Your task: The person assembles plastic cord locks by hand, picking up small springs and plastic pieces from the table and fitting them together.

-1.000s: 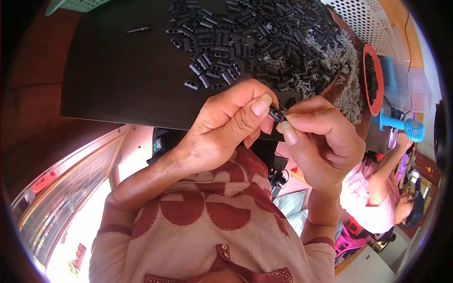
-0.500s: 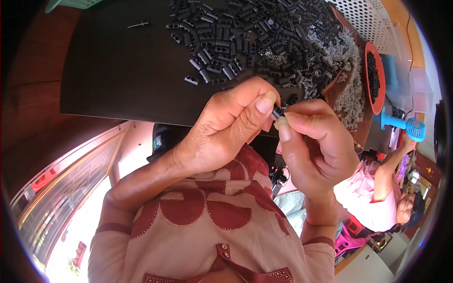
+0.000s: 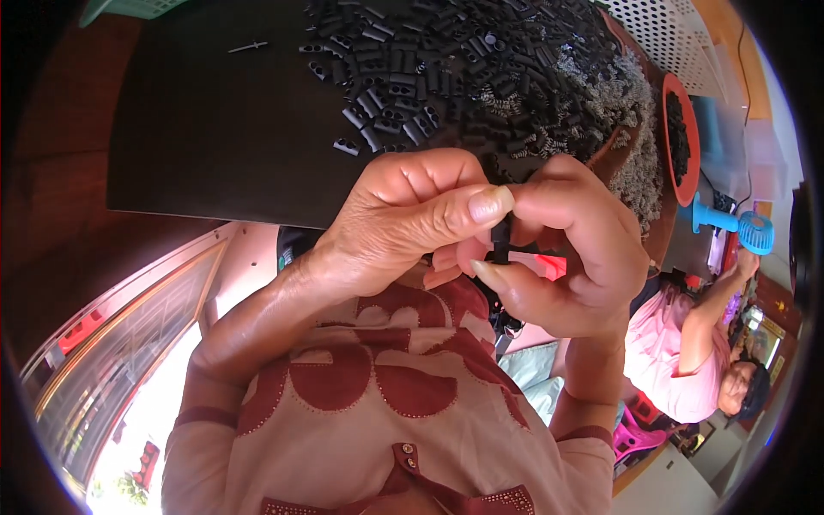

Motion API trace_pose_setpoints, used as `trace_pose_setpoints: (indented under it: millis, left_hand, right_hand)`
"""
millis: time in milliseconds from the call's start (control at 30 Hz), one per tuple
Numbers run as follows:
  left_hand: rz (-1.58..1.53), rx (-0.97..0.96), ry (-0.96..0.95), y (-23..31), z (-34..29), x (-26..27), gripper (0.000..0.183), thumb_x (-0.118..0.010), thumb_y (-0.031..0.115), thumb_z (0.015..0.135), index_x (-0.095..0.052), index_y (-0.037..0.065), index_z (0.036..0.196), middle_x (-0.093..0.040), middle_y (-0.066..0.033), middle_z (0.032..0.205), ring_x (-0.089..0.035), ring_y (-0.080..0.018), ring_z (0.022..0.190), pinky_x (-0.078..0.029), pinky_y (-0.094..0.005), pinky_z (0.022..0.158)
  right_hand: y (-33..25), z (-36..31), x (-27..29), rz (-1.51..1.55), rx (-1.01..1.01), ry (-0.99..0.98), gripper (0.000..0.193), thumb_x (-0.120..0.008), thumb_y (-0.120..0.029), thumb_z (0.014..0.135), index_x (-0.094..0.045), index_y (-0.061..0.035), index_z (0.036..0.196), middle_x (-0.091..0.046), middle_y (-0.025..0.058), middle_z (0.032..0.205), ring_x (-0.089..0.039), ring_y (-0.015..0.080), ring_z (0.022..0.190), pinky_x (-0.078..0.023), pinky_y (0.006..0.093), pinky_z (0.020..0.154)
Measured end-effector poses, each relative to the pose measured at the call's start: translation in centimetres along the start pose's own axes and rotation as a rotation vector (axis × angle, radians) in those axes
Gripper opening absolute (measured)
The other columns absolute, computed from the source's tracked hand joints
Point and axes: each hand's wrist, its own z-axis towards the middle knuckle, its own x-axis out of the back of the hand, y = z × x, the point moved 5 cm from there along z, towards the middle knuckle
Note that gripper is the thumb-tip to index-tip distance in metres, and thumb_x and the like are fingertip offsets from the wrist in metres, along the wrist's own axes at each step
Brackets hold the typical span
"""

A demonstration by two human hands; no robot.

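Note:
In front of my chest, my left hand [image 3: 416,225] is closed, its thumb stretched along the curled fingers. A small black plastic piece [image 3: 500,235] shows dark just below its thumb tip, mostly hidden by the fingers; I cannot make out its shape. My right hand [image 3: 584,249] meets it from the right. Its index finger reaches behind my left thumb tip, and its thumb stands apart lower down, near the left fingertips. Beyond both hands lies a heap of small black two-holed plastic pieces [image 3: 402,81], like cord-lock bodies, with loose metal springs [image 3: 549,144] among them.
The dark tabletop [image 3: 215,137] carries a thin stick-like part [image 3: 248,47] at the far left. A larger mass of springs [image 3: 631,172] lies at right, beside an orange bowl [image 3: 693,172] of black parts. A blue fan [image 3: 754,232] is near another person [image 3: 678,352] in pink.
My right thumb has moved down and left, away from its index finger, widening the gap. My left thumb has tipped lower, and the black piece between the hands shows less clearly.

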Motion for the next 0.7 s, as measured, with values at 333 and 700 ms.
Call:
trace_pose_setpoints:
  millis: [333, 700]
  left_hand:
    - [-0.024, 0.041, -0.077, 0.0, 0.3, -0.3, 0.031, -0.061, 0.027, 0.093, -0.053, 0.006, 0.073, -0.049, 0.0021, 0.061, -0.041, -0.0038, 0.048, -0.031, -0.0201, 0.042]
    - [0.129, 0.017, -0.041, 0.5, 0.4, -0.6, 0.036, -0.052, 0.031, 0.098, -0.056, 0.002, 0.079, -0.053, -0.0042, 0.063, -0.046, -0.0095, 0.05, -0.036, -0.022, 0.043]
  right_hand:
    - [0.0, -0.2, -0.5, -0.037, -0.028, 0.1, 0.028, -0.075, -0.001, 0.062, -0.05, -0.0043, 0.074, -0.043, 0.0047, 0.057, -0.042, 0.0153, 0.042, -0.031, 0.0262, 0.038]
    - [1.2, -2.3, 4.5, -0.259, 0.008, 0.275, 0.028, -0.081, -0.014, 0.064, -0.057, -0.0064, 0.076, -0.048, 0.0045, 0.06, -0.049, 0.0176, 0.048, -0.038, 0.0281, 0.043]
